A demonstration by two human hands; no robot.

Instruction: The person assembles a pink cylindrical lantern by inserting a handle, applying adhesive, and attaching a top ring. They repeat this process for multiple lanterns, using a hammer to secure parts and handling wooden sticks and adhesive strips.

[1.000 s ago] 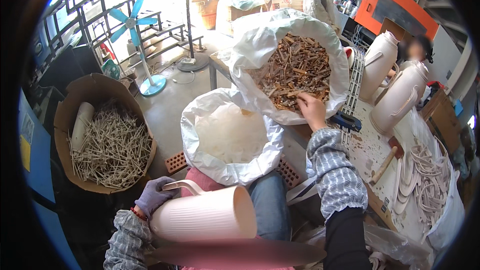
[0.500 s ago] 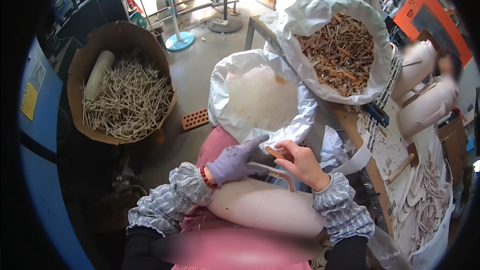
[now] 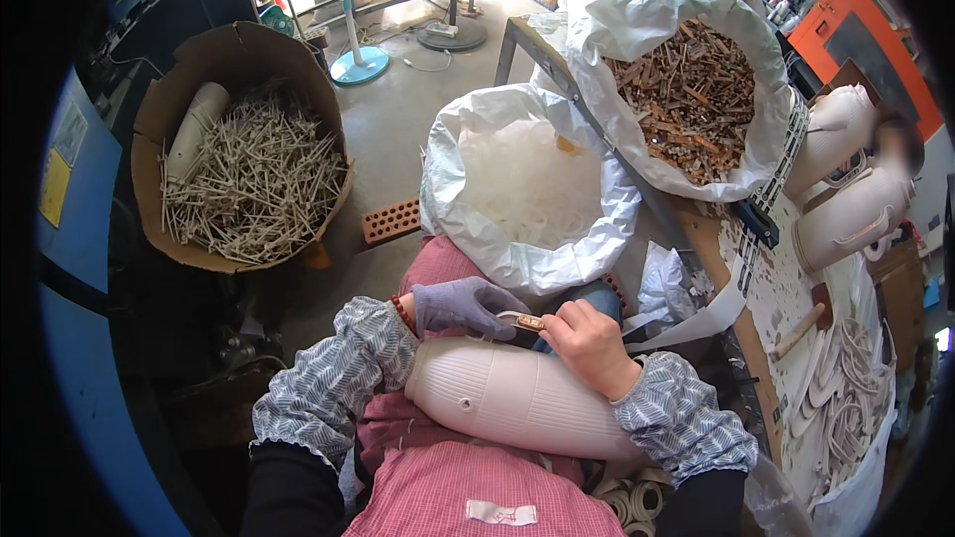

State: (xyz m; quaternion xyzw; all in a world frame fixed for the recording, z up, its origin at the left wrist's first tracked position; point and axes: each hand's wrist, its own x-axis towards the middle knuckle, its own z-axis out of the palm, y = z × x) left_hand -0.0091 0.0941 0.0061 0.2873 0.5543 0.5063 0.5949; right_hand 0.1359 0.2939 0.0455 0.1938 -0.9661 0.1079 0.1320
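Observation:
Across my lap lies a pale pink-beige ribbed plastic cylinder [image 3: 507,393], like a thermos shell, with a small round fitting [image 3: 466,403] in its side. Above its far side, my left hand [image 3: 460,306], in a grey-purple glove, is closed around a pale handle strip [image 3: 509,315], most of it hidden. My bare right hand [image 3: 589,343] pinches one end of a small flat brown piece [image 3: 529,322], rusty or amber-coloured. The other end of that piece meets the strip beside the gloved fingers. Whether the two are joined cannot be made out.
A white sack [image 3: 527,268] of translucent pieces stands ahead, near a sack [image 3: 587,70] of brown pieces. To the left is a cardboard drum [image 3: 149,139] with thin sticks. The right-hand bench [image 3: 786,288] bears a hammer [image 3: 799,330], pale strips [image 3: 851,388] and more shells [image 3: 856,214].
The brown piece, held apart before, now meets the strip at my left hand. My hands have drawn closer together. The shell has turned, and the handle no longer arches over it.

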